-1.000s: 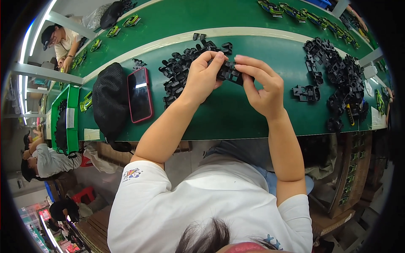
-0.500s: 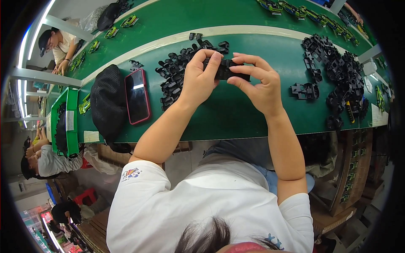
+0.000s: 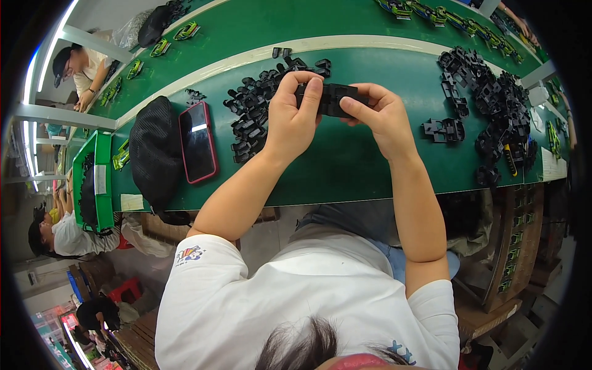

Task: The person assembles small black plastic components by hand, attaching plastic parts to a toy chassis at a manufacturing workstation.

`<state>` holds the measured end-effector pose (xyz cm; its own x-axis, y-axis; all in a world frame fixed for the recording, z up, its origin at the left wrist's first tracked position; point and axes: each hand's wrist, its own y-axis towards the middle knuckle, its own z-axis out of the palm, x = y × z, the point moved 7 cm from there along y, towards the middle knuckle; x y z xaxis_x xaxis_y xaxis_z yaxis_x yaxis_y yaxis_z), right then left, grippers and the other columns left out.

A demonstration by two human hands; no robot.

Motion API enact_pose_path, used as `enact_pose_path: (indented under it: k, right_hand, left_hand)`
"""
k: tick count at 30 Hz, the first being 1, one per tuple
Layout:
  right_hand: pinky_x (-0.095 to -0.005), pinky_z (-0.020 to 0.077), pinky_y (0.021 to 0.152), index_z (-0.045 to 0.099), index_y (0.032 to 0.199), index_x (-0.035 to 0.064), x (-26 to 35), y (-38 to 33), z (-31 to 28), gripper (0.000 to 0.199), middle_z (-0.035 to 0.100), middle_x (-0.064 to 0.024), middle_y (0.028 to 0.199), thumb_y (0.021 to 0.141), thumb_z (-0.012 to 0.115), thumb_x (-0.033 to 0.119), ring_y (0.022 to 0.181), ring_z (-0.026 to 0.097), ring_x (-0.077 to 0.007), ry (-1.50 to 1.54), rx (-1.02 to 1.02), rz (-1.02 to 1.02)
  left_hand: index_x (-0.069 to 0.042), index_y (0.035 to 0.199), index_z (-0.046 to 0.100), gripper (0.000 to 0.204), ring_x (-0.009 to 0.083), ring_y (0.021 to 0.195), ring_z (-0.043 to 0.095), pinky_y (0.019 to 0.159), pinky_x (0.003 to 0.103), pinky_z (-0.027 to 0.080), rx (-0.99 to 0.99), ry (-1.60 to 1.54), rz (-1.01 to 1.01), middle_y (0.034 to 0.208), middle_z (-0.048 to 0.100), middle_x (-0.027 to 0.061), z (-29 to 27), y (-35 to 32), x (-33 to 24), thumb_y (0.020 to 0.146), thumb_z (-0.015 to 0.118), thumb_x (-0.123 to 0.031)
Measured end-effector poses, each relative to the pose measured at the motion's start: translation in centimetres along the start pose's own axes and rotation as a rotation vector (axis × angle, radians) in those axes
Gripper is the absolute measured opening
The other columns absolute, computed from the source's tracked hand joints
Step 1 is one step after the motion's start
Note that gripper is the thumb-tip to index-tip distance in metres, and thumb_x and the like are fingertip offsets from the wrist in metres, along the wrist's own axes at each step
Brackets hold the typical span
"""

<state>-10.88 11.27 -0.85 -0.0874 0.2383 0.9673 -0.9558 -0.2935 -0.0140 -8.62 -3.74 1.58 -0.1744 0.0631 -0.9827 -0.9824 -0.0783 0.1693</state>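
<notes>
Above the green worktop (image 3: 357,176) I hold a black moulded plastic part (image 3: 333,100) between both hands. My left hand (image 3: 293,117) is closed on its left end, thumb along the near side. At the other end my right hand (image 3: 381,117) grips it, thumb pressed on its face and fingers behind. Whether it is one piece or two joined pieces I cannot tell. Just behind and left of my left hand lies a pile of small black plastic clips (image 3: 250,114). Larger black plastic housings (image 3: 487,102) are heaped at the right, with one housing (image 3: 443,131) lying apart.
A red-edged phone (image 3: 198,143) and a black mesh bag (image 3: 154,148) lie at the left, beside a green bin (image 3: 106,185). A yellow-handled tool (image 3: 510,160) rests by the right heap. Behind, green-and-black assemblies (image 3: 431,15) line another green surface; a co-worker (image 3: 86,71) sits far left.
My right fingers, spread along the part before, have closed around its right end, with the thumb now on its face. My left hand has barely moved.
</notes>
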Motion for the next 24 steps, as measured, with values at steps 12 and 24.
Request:
enact_pose_path:
  k: [12, 24]
  right_hand:
    - [-0.0199, 0.0463, 0.055, 0.064, 0.099, -0.0052, -0.6, 0.4, -0.3, 0.032, 0.065, -0.0068, 0.078, 0.078, 0.076, 0.016, 0.061, 0.059, -0.0093, 0.0, -0.03, 0.017]
    - [-0.0201, 0.0471, 0.058, 0.065, 0.096, -0.0051, -0.4, 0.1, -0.7, 0.03, 0.066, -0.0066, 0.078, 0.079, 0.075, 0.017, 0.065, 0.059, -0.0089, 0.034, -0.054, 0.057]
  left_hand:
    - [-0.004, 0.1, 0.054, 0.018, 0.0048, 0.054, 0.047, 0.045, 0.02, 0.036, -0.026, 0.107, 0.047, 0.068, 0.055, -0.0006, 0.3, 0.1, 0.4, 0.097, 0.055, -0.022]
    - [-0.005, 0.1, 0.055, 0.018, 0.0047, 0.053, 0.047, 0.045, 0.02, 0.035, -0.062, 0.148, 0.029, 0.066, 0.054, -0.0012, 0.4, 0.1, 0.5, 0.097, 0.053, -0.022]
